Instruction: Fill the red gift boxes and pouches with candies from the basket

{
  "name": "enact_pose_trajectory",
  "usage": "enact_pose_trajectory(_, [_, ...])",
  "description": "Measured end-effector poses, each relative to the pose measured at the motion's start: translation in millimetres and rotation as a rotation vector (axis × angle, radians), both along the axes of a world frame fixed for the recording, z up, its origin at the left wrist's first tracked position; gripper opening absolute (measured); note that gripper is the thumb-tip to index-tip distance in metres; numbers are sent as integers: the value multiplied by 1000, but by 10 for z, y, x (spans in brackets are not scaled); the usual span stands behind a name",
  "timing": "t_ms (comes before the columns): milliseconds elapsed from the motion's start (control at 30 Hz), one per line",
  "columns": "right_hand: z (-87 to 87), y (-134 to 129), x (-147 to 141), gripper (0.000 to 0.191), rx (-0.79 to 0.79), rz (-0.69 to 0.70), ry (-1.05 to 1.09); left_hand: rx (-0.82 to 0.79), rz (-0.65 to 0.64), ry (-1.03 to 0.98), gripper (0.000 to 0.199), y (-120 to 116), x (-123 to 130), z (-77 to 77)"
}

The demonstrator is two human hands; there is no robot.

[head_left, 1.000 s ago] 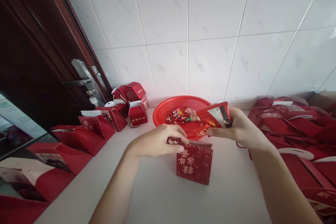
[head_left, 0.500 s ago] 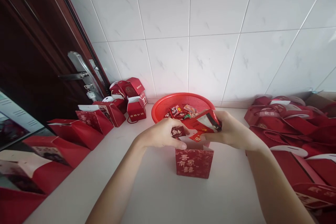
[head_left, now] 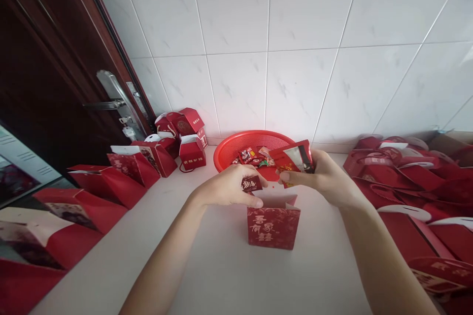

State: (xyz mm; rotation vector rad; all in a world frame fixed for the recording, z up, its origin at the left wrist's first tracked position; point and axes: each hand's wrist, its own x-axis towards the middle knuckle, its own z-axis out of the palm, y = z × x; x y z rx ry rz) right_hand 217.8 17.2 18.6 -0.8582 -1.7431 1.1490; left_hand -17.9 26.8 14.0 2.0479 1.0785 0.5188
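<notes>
An upright red gift box [head_left: 273,227] with pale lettering stands on the white table, its top open. My left hand [head_left: 229,187] is closed around the box's upper left side, thumb at the front rim; a dark red flap with white characters shows between the fingers. In my right hand [head_left: 325,174] is a flat red packet [head_left: 291,157] with a light picture panel, pinched by thumb and fingers above and behind the box opening. The box's inside is mostly hidden. Just behind is a red plastic basket [head_left: 226,146] with several wrapped sweets [head_left: 248,155].
A row of red boxes [head_left: 99,184] lines the table's left side, with more stacked boxes [head_left: 192,152] by the wall. Many red boxes [head_left: 402,177] are heaped at the right. A dark door with a metal handle [head_left: 111,103] is at left, and a tiled wall [head_left: 295,83] at the back.
My right hand has lifted the red packet slightly up and away from the box opening, and its picture side faces me more. My left hand stays on the box.
</notes>
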Motion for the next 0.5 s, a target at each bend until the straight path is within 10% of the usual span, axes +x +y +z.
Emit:
enact_pose_trajectory(167, [-13,7,-43,26,-77,-44,130,57,92,-227,42,-14,31,3])
enact_pose_trajectory(500, [-116,-20,-227,34,-125,0,287,-353,139,-756,81,-45,189,-41])
